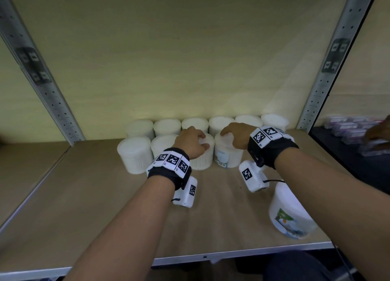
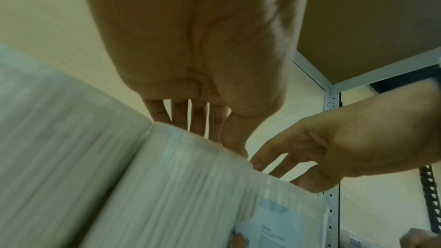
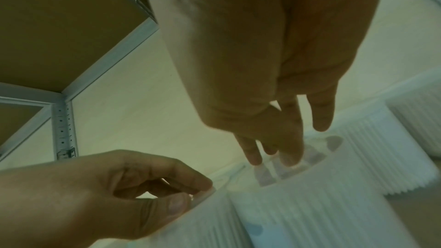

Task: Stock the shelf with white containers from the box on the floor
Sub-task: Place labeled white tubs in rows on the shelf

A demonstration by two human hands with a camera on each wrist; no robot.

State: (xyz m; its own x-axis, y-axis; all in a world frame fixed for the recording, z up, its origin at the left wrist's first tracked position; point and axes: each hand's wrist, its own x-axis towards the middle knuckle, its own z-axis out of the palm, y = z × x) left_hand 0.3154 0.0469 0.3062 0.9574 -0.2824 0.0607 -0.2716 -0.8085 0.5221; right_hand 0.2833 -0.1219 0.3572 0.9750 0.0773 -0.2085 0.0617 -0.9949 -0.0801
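Two rows of white ribbed containers stand at the back of the shelf [image 1: 105, 196]. My left hand [image 1: 201, 142] grips the lid of a front-row container [image 1: 202, 159] from above, fingers curled over its rim. Beside it, my right hand [image 1: 226, 133] holds the top of the neighbouring labelled container [image 1: 230, 156]. The left wrist view shows my left hand [image 2: 200, 133] over its container [image 2: 190, 186], with the right hand [image 2: 334, 148] close by. In the right wrist view, my right hand [image 3: 274, 154] has its fingertips on its container [image 3: 322, 205], and the left hand [image 3: 186, 195] pinches a lid edge.
Several containers [image 1: 221, 122] line the back wall, two more [image 1: 135, 154] stand front left. Another container with a picture label [image 1: 289, 213] sits near the front right edge. Perforated uprights [image 1: 322, 76] frame the bay. Purple packs [image 1: 348, 124] and another person's hand [image 1: 377, 133] occupy the shelf on the right.
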